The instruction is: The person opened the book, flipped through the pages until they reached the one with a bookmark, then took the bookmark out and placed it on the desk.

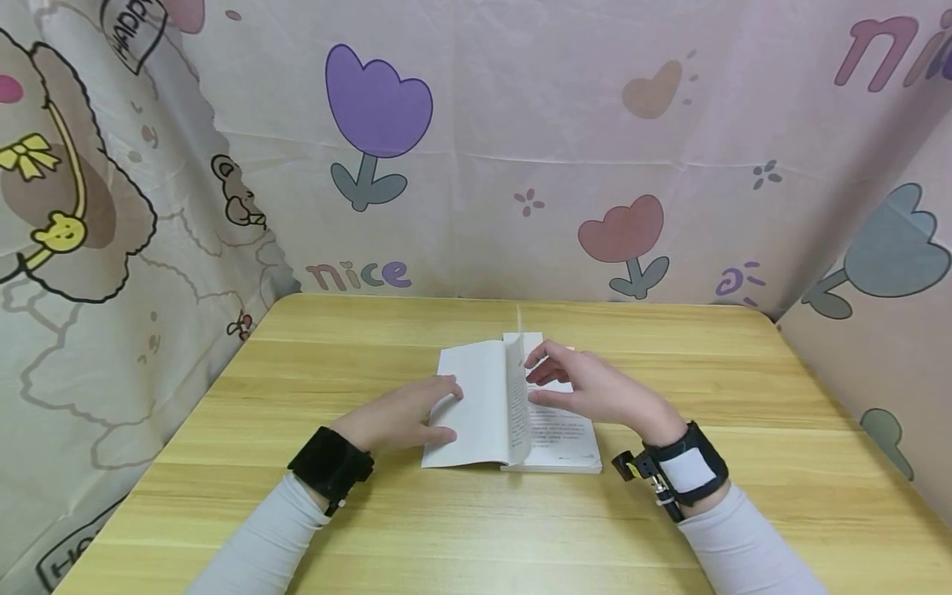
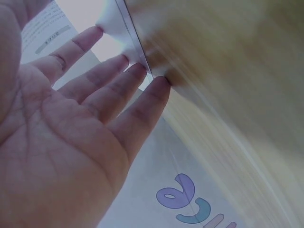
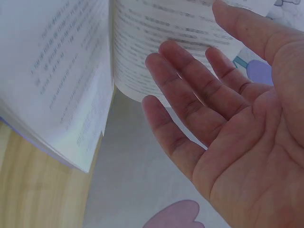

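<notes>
White-sleeved left hand [image 1: 405,413], spread upon open white paper book [image 1: 476,405]; right hand [image 1: 595,387], loosely curved, gripping nothing, beside raised printed leaf [image 1: 517,405]: apparently page-turning, next needing leaf flattened.

1 book [image 1: 473,405], 1 desk [image 1: 476,537]. 1 L hand [image 1: 405,413] + 1 R hand [image 1: 591,387], 2 tot. 2 wrist straps [image 1: 327,467], 2 sleeves [image 1: 260,537], 2 lg tulips [image 1: 379,107] on back cloth [image 1: 483,99].

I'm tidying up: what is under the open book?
The wooden tabletop shows around the open book; the area directly beneath is covered, so anything lying there cannot be seen.
</notes>
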Motion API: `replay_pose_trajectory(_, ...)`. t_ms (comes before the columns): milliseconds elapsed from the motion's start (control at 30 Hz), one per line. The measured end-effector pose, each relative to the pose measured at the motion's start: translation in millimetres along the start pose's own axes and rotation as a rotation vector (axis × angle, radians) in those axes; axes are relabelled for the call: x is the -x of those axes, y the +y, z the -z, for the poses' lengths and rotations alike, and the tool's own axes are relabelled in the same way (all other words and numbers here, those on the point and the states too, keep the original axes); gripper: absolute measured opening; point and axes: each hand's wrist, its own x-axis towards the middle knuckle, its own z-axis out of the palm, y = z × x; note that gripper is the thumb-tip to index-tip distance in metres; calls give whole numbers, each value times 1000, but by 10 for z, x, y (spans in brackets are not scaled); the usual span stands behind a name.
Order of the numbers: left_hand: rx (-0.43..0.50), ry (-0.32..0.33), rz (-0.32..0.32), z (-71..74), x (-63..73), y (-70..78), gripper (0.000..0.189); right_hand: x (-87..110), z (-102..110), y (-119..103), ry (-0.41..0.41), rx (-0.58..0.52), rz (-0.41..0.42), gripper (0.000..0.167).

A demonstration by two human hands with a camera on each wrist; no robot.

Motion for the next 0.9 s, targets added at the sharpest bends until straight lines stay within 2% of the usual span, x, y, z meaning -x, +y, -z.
replay_pose_trajectory(233, -16, 38, 28, 21, 10, -7, 51, -28, -104, -27, -19, 11, 30, 34)
replay_pose_trajectory(633, -36, 35, 57, 51, -6, -18, 62, -76, -222, -39, -67, -3, 61, 31)
replay_pose_trajectory(900, -52, 64, 45, 94, 13, -62, 59, -86, -301, -64, -98, 30, 57, 38)
